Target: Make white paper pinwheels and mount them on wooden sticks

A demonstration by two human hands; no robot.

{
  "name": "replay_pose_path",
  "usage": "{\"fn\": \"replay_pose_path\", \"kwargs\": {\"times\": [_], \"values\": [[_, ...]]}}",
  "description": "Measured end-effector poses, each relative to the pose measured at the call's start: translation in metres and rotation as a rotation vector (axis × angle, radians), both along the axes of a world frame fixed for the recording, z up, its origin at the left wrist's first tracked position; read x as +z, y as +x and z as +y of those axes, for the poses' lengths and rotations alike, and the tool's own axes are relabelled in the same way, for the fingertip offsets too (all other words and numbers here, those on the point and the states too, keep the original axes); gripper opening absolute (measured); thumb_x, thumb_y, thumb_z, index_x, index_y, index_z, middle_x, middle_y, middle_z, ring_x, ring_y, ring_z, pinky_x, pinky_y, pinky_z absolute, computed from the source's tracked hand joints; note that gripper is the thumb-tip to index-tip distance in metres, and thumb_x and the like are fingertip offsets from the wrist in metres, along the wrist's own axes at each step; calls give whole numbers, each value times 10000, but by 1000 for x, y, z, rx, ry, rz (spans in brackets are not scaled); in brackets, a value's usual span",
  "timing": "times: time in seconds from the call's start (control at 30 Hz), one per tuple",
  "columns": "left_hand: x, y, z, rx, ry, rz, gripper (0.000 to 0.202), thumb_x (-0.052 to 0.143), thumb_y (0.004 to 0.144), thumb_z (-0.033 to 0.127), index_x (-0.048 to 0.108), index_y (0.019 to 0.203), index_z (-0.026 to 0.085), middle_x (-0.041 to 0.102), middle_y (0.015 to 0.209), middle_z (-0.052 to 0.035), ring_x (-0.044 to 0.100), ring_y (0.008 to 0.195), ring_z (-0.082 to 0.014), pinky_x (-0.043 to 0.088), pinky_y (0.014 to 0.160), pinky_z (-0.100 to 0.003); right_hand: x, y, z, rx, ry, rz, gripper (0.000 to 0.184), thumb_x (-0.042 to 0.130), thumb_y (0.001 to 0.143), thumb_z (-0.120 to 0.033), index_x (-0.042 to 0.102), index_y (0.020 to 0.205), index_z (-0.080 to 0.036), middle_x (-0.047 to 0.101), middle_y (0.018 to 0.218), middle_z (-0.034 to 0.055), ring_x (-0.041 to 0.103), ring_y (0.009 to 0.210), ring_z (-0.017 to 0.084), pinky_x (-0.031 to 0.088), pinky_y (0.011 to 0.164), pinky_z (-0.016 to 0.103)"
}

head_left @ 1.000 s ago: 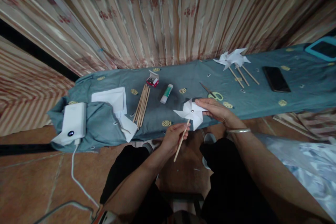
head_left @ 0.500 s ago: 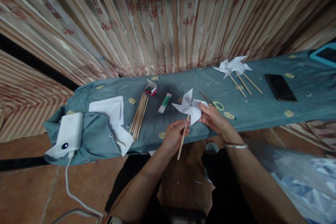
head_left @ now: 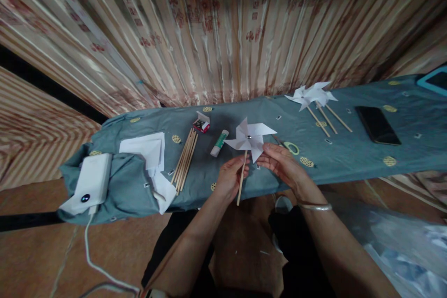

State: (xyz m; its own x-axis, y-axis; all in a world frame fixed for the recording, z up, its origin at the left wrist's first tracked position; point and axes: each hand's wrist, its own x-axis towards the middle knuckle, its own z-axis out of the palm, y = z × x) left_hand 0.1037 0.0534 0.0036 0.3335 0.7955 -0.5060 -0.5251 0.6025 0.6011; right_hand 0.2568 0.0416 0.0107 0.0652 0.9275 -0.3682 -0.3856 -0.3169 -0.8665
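A white paper pinwheel (head_left: 249,137) is held up over the near side of the cloth-covered counter (head_left: 344,163), between both hands. Its wooden stick (head_left: 241,186) is pinched below the blades by thumb and fingers of the left hand (head_left: 229,179), presumably so that the paper is left unbent. The grip of the right hand (head_left: 282,163) is loosely spread just beside the lower blade; whether the paper is touched cannot be told. Spare sticks (head_left: 185,160) are laid side by side near the open pin box (head_left: 201,124), probably for easy reach. Three pinwheels (head_left: 310,96) are grouped at the far edge, well apart, perhaps so that they are not crushed. A green label is carried by the glue stick (head_left: 220,143), but its lettering cannot be read; nor can the characters printed on the curtain (head_left: 223,56).
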Motion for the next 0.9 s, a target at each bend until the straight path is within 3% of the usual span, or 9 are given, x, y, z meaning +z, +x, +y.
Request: {"fn": "replay_pose_path", "kwargs": {"times": [0.23,0.43,0.57,0.9], "values": [[3,-7,9,47,6,-67,160,793,661,165,721,771,74,627,628,-8,550,544,-36,451,557,-137,-1,-15,-5,99,-18,-145,469,809,586,-550,686,866,-193,710,844,21,656,727,127,521,688,246],[6,-13,17,88,48,-56,203,803,667,214,720,806,91,624,628,0,551,542,-40,437,538,-136,-1,-31,-13,447,-38,-284,469,753,618,-611,709,722,-156,706,711,34,577,592,93,464,596,236],[6,-14,17,92,51,-38,247,820,663,245,716,827,92,624,650,-3,554,569,-40,446,570,-141,-2,-42,-15,585,-25,-275,451,763,613,-594,708,674,-151,690,666,23,528,539,76,432,558,228],[4,-15,14,93,57,-28,313,849,604,283,734,836,107,640,672,-1,554,581,-46,442,575,-157,-10,-52,-13,527,-11,-247,434,810,536,-569,658,596,-167,594,529,-35,494,487,77,392,519,233]]}}
